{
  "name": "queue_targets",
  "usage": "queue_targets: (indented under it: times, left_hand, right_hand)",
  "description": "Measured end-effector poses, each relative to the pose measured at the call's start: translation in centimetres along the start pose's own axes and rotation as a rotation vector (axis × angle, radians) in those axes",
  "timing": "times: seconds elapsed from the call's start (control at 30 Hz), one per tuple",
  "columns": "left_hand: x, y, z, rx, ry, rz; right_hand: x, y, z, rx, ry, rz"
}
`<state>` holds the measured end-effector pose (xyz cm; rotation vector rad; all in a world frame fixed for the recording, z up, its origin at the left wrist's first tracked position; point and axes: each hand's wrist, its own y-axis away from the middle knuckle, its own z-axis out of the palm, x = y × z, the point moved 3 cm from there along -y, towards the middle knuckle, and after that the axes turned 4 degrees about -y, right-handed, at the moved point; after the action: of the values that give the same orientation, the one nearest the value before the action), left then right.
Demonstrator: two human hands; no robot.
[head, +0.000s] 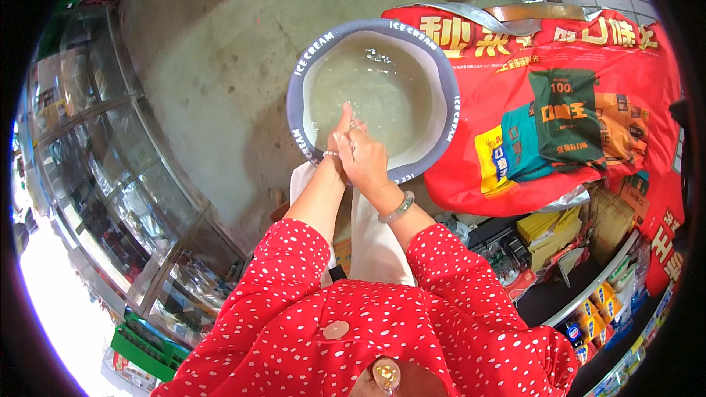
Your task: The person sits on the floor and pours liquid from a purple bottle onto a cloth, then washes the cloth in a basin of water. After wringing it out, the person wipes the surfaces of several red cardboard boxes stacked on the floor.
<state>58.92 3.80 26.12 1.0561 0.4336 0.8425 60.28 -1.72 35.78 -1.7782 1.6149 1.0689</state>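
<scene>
A round plastic basin (453, 77) with a blue-grey rim and white inside holds cloudy water (380, 94). The rim bears white lettering. Over the near side of the water my two wet hands are pressed together. My right hand (367, 160), with a pale stone bangle (398, 208) at its wrist, wraps around my left hand (340, 133). A thin beaded bracelet (331, 153) circles the left wrist. My left thumb points up and away from me, while most of the left fingers are hidden behind the right hand.
A large red printed bag (469, 149) lies right of the basin. Below it are a shelf with yellow envelopes (551, 237) and small packets (598, 314). Glass display cabinets (110, 160) line the left. The concrete floor (209, 66) stretches ahead, and a green box (146, 344) stands lower left.
</scene>
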Motion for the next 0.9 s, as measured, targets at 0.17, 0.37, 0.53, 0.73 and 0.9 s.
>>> queue_targets:
  times: [0.17,0.37,0.53,0.73,0.9]
  left_hand:
    - [-0.9,-0.8,-0.4,-0.015,-0.01,0.191]
    - [1.4,0.0,0.1,0.281,-0.173,0.423]
    - [3.5,0.0,-3.2,0.291,-0.366,0.537]
    - [0.9,0.5,-3.1,0.292,-0.398,0.307]
    - [-0.4,2.2,-1.1,0.291,-0.311,0.069]
  right_hand:
    - [3.0,-2.0,-0.1,0.018,0.21,0.062]
    - [10.5,-3.5,-2.8,0.082,0.042,0.322]
    - [13.9,-3.3,-3.0,0.227,-0.549,0.749]
    - [17.4,-1.4,3.8,-0.166,0.05,0.502]
    - [15.1,-1.6,1.0,0.125,-0.275,0.714]
